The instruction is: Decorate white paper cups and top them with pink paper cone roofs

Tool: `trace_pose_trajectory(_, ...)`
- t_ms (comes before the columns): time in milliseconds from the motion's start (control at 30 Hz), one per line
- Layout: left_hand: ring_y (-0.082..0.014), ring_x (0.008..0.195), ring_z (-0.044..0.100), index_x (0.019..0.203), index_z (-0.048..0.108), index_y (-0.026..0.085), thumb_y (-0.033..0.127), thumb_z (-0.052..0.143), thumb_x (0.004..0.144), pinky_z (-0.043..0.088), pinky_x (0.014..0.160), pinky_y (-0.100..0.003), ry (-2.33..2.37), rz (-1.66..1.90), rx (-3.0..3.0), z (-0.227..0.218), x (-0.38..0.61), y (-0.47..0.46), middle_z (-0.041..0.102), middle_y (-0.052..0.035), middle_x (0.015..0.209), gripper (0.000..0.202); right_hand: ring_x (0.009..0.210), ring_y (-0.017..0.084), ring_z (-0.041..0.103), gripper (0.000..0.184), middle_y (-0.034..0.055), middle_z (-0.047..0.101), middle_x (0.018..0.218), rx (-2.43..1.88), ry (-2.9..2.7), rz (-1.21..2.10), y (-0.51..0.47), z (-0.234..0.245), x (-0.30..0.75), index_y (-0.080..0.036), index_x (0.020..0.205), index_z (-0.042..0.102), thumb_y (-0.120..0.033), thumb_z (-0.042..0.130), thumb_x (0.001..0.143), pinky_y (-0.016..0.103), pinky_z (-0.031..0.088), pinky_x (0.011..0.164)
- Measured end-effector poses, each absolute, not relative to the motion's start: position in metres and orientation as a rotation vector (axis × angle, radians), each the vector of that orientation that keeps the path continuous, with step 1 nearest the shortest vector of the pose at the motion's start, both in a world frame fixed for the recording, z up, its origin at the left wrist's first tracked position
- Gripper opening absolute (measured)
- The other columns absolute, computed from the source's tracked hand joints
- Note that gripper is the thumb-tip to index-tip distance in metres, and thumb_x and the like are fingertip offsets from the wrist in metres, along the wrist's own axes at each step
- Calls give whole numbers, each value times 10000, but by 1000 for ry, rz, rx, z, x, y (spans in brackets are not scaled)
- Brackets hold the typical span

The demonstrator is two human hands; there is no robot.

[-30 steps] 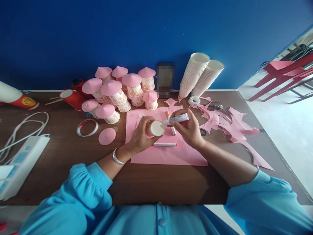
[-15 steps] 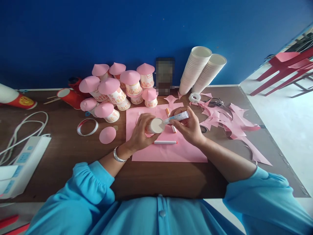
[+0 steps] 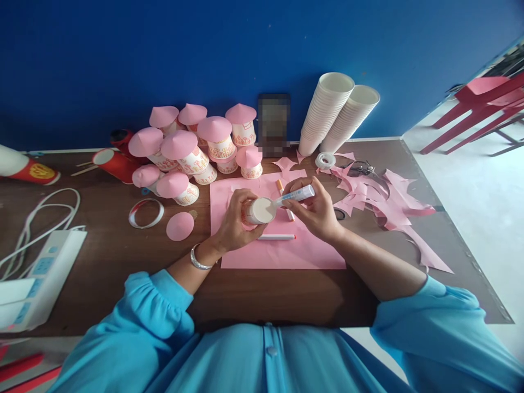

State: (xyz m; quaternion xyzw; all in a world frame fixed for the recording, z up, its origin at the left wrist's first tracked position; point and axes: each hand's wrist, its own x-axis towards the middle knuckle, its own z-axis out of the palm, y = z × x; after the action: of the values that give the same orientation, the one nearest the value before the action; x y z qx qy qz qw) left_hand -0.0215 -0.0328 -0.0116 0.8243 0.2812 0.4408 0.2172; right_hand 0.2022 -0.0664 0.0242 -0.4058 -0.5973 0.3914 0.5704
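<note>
My left hand (image 3: pixel 239 222) is wrapped around a paper cup (image 3: pixel 262 210) with a drawn pattern on its side, its flat white end tilted toward me. In my right hand (image 3: pixel 315 212) is a white glue pen (image 3: pixel 298 195) with blue print, its narrow tip at the right rim of that end. Below both hands lies a pink paper sheet (image 3: pixel 286 256). On it are a white marker with a red end (image 3: pixel 278 237) and an orange-capped marker (image 3: pixel 280 185), partly hidden by my right hand. A pink paper cone (image 3: pixel 180 226) rests on the table to the left.
Several cup houses with pink cone roofs (image 3: pixel 178 145) stand at the back left. Two stacks of white cups (image 3: pixel 327 109), a tape roll (image 3: pixel 325 160), scissors (image 3: pixel 362 168) and pink scraps (image 3: pixel 393 213) are right. A tape ring (image 3: pixel 146 213) and power strip (image 3: pixel 57 273) lie left.
The view has shifted slightly. Both hands keep their hold, and the glue pen's tip stays at the right rim of the cup's end.
</note>
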Motion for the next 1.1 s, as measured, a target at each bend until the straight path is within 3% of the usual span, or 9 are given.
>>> trace_pose_trajectory(333,-244,1111,611,1317,435,222,221,811,775,546,961,-412,620,1184,2163,-16,-21,-32,552,-103,1207,660,777,153,657,314,19,695,945,-992,-1342,918,-64,22,204,-242,970,567,-431,800,878,296,587,648)
trace_pose_trajectory(567,-244,1091,599,1283,472,216,196,804,771,538,953,-417,652,1178,2162,-14,-22,-32,558,-96,1184,611,783,157,650,219,15,682,923,-958,-1458,840,-67,25,203,-250,960,568,-308,768,897,303,567,643)
trace_pose_trajectory(767,-253,1123,602,1283,508,219,177,824,749,519,995,-432,546,1138,2058,-12,-22,-32,578,-102,1210,622,743,154,649,306,12,696,920,-1031,-1380,912,-63,22,204,-249,956,567,-397,817,859,301,578,611)
trace_pose_trajectory(1000,-207,1016,625,1302,570,238,321,837,779,545,853,-326,582,897,1402,-16,-28,-31,634,-69,1164,593,714,140,684,319,1,681,932,-943,-1212,1018,-63,27,203,-247,919,603,-436,846,837,317,629,646)
trace_pose_trajectory(1100,-232,977,682,1305,567,263,405,816,784,582,831,-374,513,806,1063,-13,-29,-32,665,-53,1126,594,713,134,699,325,0,686,954,-925,-1133,1094,-63,25,203,-235,940,621,-408,868,819,298,636,634)
